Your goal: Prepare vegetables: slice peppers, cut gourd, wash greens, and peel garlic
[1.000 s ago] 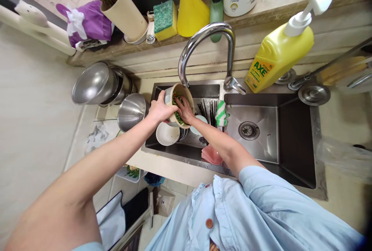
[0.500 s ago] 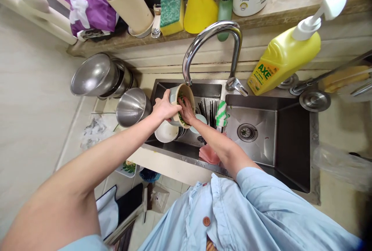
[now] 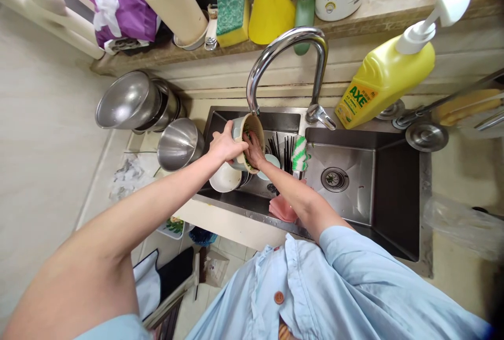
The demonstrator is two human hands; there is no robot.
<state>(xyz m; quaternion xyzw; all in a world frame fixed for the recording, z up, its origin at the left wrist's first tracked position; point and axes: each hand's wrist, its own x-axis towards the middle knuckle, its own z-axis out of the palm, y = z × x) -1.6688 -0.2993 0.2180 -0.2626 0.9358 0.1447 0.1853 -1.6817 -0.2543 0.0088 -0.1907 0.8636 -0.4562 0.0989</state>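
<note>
My left hand (image 3: 226, 143) grips the side of a light grey and cream bowl (image 3: 258, 125), thumb at the rim. The bowl is tilted on its side over the left basin, its mouth facing right, just below the tap spout. Chopped greens (image 3: 247, 129) show inside, mostly hidden. My right hand (image 3: 254, 151) reaches into the mouth, fingers stretched out against the greens, tips partly hidden. Below lie a white bowl (image 3: 225, 179) on other bowls, a pale blue bowl (image 3: 271, 165) and black chopsticks (image 3: 287, 153).
The tap (image 3: 289, 35) arches over the left basin. A green-striped cloth (image 3: 300, 154) hangs on the divider; a pink cloth (image 3: 282, 208) lies at the front. Steel bowls (image 3: 181, 144) stand left. A yellow detergent bottle (image 3: 388, 80) stands behind the right basin (image 3: 356, 172).
Almost nothing differs. Both hands and the tilted bowl keep their places, with only a very slight shift of the bowl and the camera view.
</note>
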